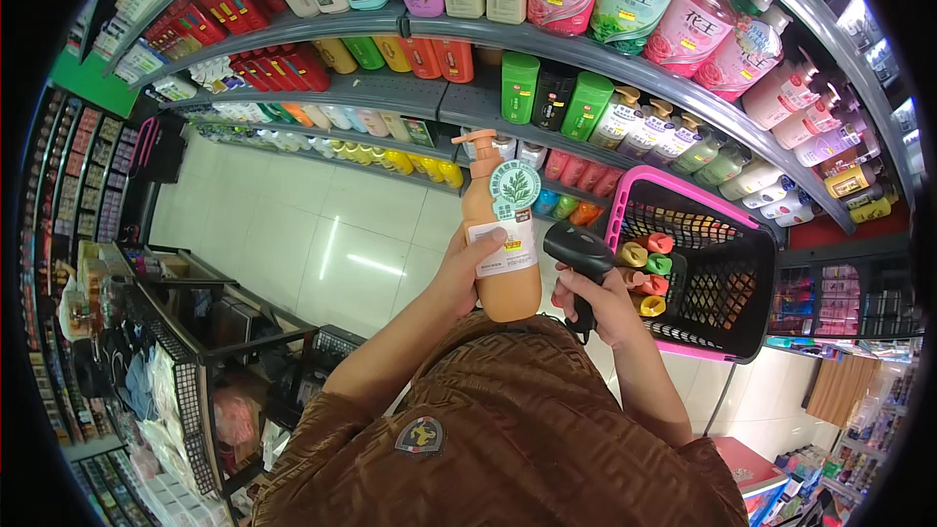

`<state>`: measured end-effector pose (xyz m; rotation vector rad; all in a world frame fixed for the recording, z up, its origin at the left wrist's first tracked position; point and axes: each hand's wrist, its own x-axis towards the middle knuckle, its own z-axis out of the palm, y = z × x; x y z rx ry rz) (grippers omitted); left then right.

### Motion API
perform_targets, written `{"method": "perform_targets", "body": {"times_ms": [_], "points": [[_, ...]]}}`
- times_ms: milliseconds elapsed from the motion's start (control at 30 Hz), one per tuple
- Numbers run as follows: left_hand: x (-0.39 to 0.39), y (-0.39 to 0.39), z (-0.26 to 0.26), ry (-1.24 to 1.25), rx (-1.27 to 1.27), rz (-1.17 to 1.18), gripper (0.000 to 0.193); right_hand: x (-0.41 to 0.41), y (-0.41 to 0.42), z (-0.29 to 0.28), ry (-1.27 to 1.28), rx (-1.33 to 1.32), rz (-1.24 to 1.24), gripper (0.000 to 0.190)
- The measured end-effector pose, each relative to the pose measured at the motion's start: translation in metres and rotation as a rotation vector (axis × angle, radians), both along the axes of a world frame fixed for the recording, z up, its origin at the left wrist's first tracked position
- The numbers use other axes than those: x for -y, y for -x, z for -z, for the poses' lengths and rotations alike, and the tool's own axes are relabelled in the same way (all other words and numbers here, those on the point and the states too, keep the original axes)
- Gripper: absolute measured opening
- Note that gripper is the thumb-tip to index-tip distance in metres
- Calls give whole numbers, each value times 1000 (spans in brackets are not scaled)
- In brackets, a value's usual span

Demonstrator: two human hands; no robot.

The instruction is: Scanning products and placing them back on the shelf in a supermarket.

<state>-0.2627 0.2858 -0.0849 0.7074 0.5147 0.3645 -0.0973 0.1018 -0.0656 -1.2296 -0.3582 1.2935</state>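
Note:
My left hand (463, 271) holds an orange pump bottle (510, 293) upright by its side, the thumb on its white label and a round green tag near its neck. Beside it, my right hand (596, 300) grips a black handheld barcode scanner (580, 245) by the handle. The scanner's head points up and left, close to the bottle but apart from it. Right of the scanner is a black shopping basket with a pink rim (621, 197), holding several bottles with red, green and yellow caps (659, 264).
Curved-looking store shelves (468, 28) with shampoo and pump bottles run across the front and right. A black-framed rack (208, 380) with packed goods stands at the lower left. Tiled floor (351, 212) shows between them. A red box (750, 465) lies at the lower right.

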Motion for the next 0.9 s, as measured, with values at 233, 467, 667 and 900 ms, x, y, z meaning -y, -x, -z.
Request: {"method": "perform_targets", "body": {"times_ms": [233, 467, 667, 900], "points": [[-49, 13, 19, 78, -13, 54, 58, -31, 23, -27, 58, 289, -50, 28], [-117, 31, 22, 684, 636, 301, 82, -77, 71, -67, 48, 392, -28, 40], [-174, 36, 18, 851, 615, 573, 87, -121, 112, -72, -22, 469, 29, 43], [-205, 43, 18, 1031, 554, 719, 59, -154, 151, -70, 1, 646, 121, 40]]}}
